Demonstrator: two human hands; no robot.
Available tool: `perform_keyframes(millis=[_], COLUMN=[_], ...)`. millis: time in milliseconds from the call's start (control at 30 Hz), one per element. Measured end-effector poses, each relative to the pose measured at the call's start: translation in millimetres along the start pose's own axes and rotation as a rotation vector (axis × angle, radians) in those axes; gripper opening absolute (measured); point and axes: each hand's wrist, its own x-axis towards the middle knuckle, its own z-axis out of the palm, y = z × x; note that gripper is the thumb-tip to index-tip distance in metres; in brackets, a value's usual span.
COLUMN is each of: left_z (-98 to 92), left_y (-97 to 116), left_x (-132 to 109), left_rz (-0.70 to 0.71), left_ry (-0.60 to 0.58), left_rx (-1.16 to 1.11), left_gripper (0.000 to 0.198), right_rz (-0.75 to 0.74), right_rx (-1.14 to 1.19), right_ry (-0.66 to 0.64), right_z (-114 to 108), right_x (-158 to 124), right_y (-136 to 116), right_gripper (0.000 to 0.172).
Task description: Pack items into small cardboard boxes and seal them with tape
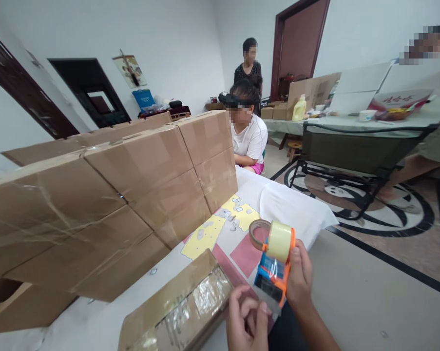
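already taped over small carton (176,312) top; right of it, right hand (300,282) clamped on tape dispenser (271,279), left hand (246,319) curled closed.

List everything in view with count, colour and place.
tape dispenser: 1, orange and blue, yellowish roll, lower centre
small carton: 1, brown, taped, bottom centre
large cartons: several, brown, stacked at left
table cover: 1, white with yellow and pink patches, centre
small pieces: several, pale, on a yellow patch
seated person: 1, white shirt, behind large cartons
standing person: 1, dark top, by door
folding chair: 1, dark green, right
bottle: 1, yellow, on far table
left hand: bottom centre, fingers curled at tape dispenser's lower end
right hand: gripping tape dispenser
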Motion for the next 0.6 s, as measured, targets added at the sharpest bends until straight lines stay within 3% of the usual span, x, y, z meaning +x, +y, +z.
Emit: perform_keyframes(millis=[167,400,600], left_z=[-1.2,0.2,2.4], left_y=[-4.4,-12.8,-19.3], left_x=[-4.0,-10.2,-10.1], left_rz=[0.014,0.006,-0.005], left_ry=[0.004,0.046,0.094], left_rx=[0.041,0.036,-0.047], left_gripper=[0.054,0.05,0.054], right_rz=[-0.059,0.072,0.27], right_rx=[0.009,0.061,0.052], right_ry=[-0.034,-0.037,0.033], right_z=[-3.3,-2.3,2.0], right_x=[0.0,-0.9,-12.7], right_y=[3.4,14.3,16.6], right_gripper=[0.028,0.036,0.051])
